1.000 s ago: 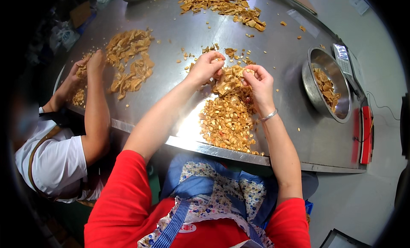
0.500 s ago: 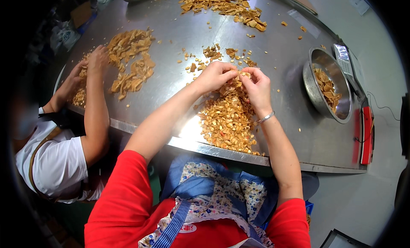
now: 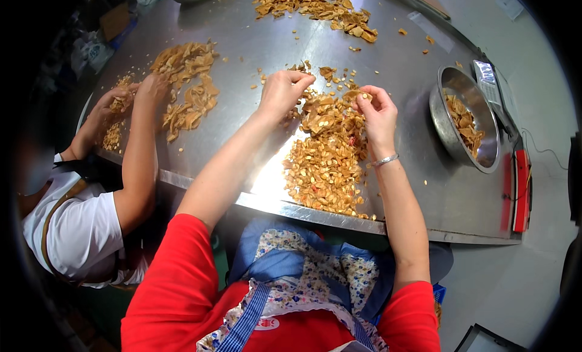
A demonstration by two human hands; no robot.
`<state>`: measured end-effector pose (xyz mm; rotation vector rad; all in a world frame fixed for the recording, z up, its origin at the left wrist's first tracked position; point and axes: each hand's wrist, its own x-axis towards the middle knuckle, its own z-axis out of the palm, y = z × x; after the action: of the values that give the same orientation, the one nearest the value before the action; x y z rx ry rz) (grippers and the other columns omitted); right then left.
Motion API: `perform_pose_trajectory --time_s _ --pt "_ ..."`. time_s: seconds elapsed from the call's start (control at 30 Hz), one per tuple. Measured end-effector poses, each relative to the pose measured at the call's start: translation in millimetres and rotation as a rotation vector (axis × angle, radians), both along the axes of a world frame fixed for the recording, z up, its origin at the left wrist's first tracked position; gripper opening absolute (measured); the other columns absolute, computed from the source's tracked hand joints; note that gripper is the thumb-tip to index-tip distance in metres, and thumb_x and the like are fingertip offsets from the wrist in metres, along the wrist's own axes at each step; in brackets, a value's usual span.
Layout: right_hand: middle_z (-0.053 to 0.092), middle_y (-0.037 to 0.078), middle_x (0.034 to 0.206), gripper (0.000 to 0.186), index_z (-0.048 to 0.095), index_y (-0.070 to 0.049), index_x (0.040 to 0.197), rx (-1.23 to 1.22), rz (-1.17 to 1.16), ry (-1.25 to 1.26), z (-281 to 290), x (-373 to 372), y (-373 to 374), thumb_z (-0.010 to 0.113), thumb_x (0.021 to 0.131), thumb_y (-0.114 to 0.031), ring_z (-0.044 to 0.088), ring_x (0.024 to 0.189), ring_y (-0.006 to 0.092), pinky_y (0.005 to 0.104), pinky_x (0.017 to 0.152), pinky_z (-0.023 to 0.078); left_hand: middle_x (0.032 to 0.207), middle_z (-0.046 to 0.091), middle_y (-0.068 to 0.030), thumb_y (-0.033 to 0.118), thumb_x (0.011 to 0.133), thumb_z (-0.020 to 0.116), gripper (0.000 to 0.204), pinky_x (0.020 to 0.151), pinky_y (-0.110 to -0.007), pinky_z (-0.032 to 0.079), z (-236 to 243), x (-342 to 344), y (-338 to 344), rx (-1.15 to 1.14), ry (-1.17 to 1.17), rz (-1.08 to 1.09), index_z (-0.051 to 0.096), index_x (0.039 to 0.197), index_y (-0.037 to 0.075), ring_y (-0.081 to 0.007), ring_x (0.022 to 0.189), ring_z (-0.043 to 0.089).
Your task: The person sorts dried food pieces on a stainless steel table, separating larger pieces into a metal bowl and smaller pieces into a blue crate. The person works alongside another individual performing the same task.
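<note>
My left hand point(image 3: 280, 94) is over the upper left of a heap of small golden-brown pieces point(image 3: 322, 173), thumb and forefinger pinched together. Whatever lies between those fingertips is too small to make out. To the right, my right hand point(image 3: 379, 114) pinches a thin brown dried piece point(image 3: 351, 95), with a pale, seed-like bit showing at the thumb. Larger brown flakes point(image 3: 324, 112) top the heap beneath my hands. Loose pale bits and brown scraps point(image 3: 328, 73) are scattered just beyond.
A steel bowl point(image 3: 438, 112) with brown flakes stands at the right, beside a red-edged device point(image 3: 521, 191). More flakes point(image 3: 315, 3) lie at the far side of the steel table point(image 3: 242, 109). At left, another person's hands point(image 3: 148, 91) work by a flake pile point(image 3: 193, 106).
My hands have drawn apart: the left moved left, the right slightly right with the brown piece. The co-worker's hands shifted a little over their own heap.
</note>
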<state>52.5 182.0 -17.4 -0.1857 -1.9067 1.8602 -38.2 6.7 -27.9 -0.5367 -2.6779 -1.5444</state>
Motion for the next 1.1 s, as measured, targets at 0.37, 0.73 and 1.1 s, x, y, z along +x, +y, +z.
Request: perform_pose_trajectory --time_s 0.37,0.73,1.1 --pt "0.051 -0.004 0.065 0.010 0.058 0.000 0.086 -0.032 0.012 -0.081 -6 -3 6 0.058 0.077 -0.005 0.045 0.057 0.0034 0.0169 0.052 0.037 0.100 0.057 -0.0139 0.008 0.074 0.060 0.024 0.081 -0.035 0.043 -9 1 -6 -0.303 0.233 0.009 0.064 0.097 0.009 -0.0259 0.091 0.055" --pt "0.057 0.003 0.072 0.016 0.055 0.002 0.093 -0.109 0.049 -0.161 0 1 2 0.055 0.080 -0.006 0.056 0.063 0.0085 0.0198 0.057 0.046 0.080 0.059 -0.0053 0.014 0.072 0.066 0.022 0.062 -0.027 0.044 4 9 1 -0.021 0.349 0.024 0.066 0.094 0.009 -0.0139 0.073 0.054" --pt "0.061 0.007 0.077 0.022 0.059 0.002 0.096 0.159 -0.019 -0.051 -19 -9 19 0.043 0.086 -0.011 0.056 0.070 0.0119 0.0260 0.067 0.046 0.072 0.056 -0.0069 0.003 0.076 0.044 0.010 0.047 -0.019 0.037 20 11 2 0.957 -0.661 0.118 0.053 0.081 0.003 -0.0098 0.059 0.050"
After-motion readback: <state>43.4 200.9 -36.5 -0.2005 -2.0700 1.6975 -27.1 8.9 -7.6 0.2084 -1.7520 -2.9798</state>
